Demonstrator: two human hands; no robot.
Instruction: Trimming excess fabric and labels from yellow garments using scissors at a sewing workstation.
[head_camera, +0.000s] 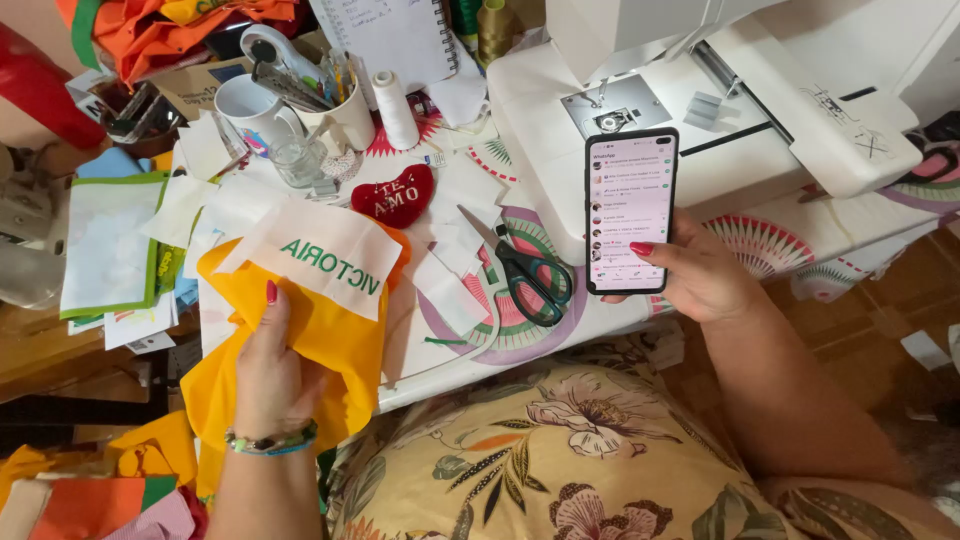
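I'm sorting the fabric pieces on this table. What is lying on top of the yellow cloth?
A white backing piece with green embroidered letters lies across the top of the yellow cloth. The left hand rests on the cloth's lower part, hiding what is under the palm. Whatever is beneath the cloth is covered.

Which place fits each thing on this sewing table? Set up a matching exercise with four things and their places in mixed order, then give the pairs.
Things:
1. phone
2. yellow cloth
3. scissors
4. red heart cushion

Places:
A. lying flat on the table between the two hands
B. held up in the right hand
C. just beyond the cloth's white patch
D. under the left hand

Pairs: 1-B, 2-D, 3-A, 4-C
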